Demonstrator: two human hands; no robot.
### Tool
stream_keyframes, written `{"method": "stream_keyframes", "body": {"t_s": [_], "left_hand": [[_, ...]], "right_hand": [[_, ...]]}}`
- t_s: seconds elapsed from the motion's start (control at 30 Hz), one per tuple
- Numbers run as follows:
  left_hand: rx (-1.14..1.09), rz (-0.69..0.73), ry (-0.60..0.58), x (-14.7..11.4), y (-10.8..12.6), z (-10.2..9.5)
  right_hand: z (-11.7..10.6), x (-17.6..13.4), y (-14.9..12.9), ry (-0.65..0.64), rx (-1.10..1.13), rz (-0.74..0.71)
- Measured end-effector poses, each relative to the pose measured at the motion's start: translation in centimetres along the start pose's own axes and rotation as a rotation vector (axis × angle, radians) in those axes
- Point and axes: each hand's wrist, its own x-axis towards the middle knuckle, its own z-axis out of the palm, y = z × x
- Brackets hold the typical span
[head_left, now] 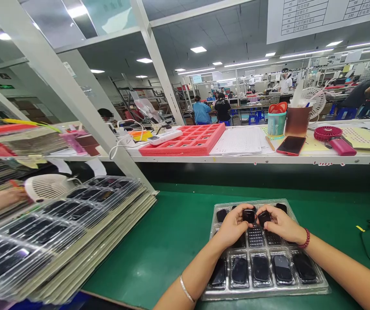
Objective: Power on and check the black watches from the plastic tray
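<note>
Over a clear plastic tray (262, 294) on the green bench, both my hands are raised close together. My left hand (231, 228) pinches a small black square device (248, 215) with rounded corners, like a smartwatch body. A second such black device (264, 218) is gripped between the thumb and fingers of my right hand (281, 224). Below them, the tray's front row carries several black devices (261, 268), one to each pocket. Two middle pockets (256, 237) show bare, textured floors. My hands partly cover the back rows.
At left rises a tall stack of filled trays (65, 219), with another person's hand (0, 202) by a white fan (47, 187). The shelf ahead bears a red foam tray (185, 140), papers (238, 141), a phone (290, 145) and a pink handheld fan (336, 140). A cable (367, 249) lies at right.
</note>
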Motion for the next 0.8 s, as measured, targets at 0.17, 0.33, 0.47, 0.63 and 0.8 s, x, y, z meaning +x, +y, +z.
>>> {"method": "stream_keyframes", "body": {"t_s": [0.17,0.33,0.47,0.63,0.8], "left_hand": [[-0.006,-0.013,0.014,0.1,-0.2,-0.1],[-0.181,-0.033,0.124,0.2,-0.1,-0.5],[-0.395,-0.089,0.129,-0.1,1.3,-1.4],[-0.674,-0.099,-0.023,-1.9,4.9,-2.6],[-0.720,-0.001,-0.315,-6.8,8.6,-0.6]], "right_hand": [[0.0,0.0,0.1,0.002,0.001,0.001],[0.1,0.0,0.3,-0.001,0.011,0.031],[0.3,-0.2,0.3,0.011,-0.013,0.039],[0.1,-0.4,0.9,0.015,-0.049,0.038],[-0.5,-0.4,2.5,0.022,0.049,0.118]]}}
